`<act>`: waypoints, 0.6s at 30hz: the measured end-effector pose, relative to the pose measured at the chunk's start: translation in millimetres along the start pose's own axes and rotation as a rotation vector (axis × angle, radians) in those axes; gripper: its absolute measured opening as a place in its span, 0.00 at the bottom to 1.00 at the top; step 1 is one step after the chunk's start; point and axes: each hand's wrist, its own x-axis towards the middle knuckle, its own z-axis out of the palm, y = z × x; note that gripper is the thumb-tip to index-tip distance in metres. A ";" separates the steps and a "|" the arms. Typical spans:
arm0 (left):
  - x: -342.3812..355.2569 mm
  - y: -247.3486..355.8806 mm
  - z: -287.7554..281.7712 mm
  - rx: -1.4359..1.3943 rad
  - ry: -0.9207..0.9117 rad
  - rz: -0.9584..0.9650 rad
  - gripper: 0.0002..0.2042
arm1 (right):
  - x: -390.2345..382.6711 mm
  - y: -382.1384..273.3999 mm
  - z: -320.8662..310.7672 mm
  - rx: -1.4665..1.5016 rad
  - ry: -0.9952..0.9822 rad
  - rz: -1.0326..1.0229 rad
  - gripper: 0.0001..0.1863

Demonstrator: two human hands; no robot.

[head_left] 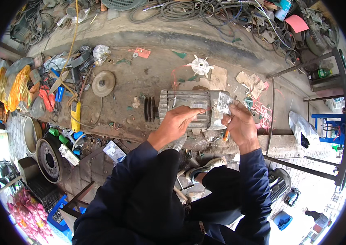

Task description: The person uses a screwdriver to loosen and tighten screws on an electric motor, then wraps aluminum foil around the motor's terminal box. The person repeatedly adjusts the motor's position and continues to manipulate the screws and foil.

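Note:
An electric motor with a ribbed grey housing lies on its side on the worn bench. At its left end is a dark grooved pulley. My left hand reaches over the housing, thumb and forefinger pinched on a thin red wire. The wire runs right toward a small silvery-white piece at the motor's right end. My right hand has its fingers closed at that piece's edge; whether it is a plate or a plastic packet is unclear. An orange-handled tool lies just below.
A white fan wheel and torn cardboard lie beyond the motor. Pink wire scraps are to the right. Leftward are a round metal disc and a yellow meter. A dark metal frame stands far right.

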 end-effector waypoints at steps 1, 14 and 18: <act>0.2 -0.2 0.6 -0.007 -0.002 -0.001 0.16 | -0.2 -1.1 1.1 -0.031 -0.005 -0.005 0.05; 1.8 3.8 -1.6 0.027 -0.027 0.005 0.13 | -0.6 2.0 1.1 -0.095 -0.035 0.009 0.09; 1.7 5.5 -0.1 0.012 -0.021 -0.019 0.13 | -0.4 1.5 0.7 -0.093 -0.033 0.005 0.08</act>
